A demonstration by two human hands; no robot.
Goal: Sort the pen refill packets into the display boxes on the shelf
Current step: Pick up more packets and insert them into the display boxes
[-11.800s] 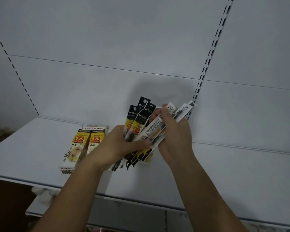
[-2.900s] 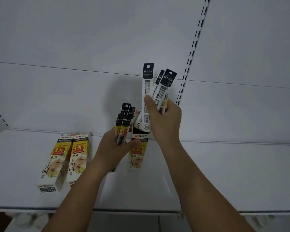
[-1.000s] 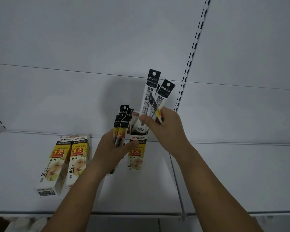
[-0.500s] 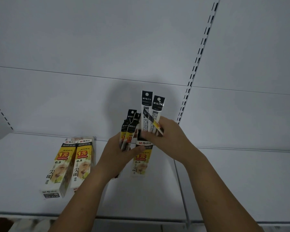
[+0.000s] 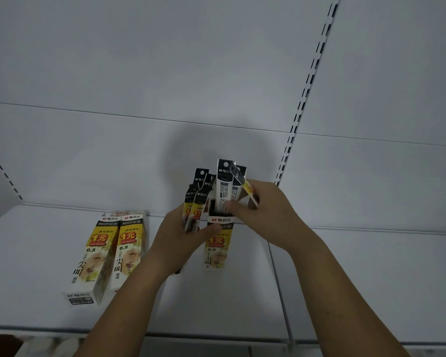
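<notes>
Pinching slim white packets (image 5: 223, 186), right grip (image 5: 263, 212) tops the tall cardboard box (image 5: 218, 251); left grip (image 5: 180, 240) clutches yellow-black packets (image 5: 197, 199).

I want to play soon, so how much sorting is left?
Two boxes sit on the shelf; whether they're full, I can't tell. The right hand slides packets into the open box. The left hand holds a bunch not yet sorted.
</notes>
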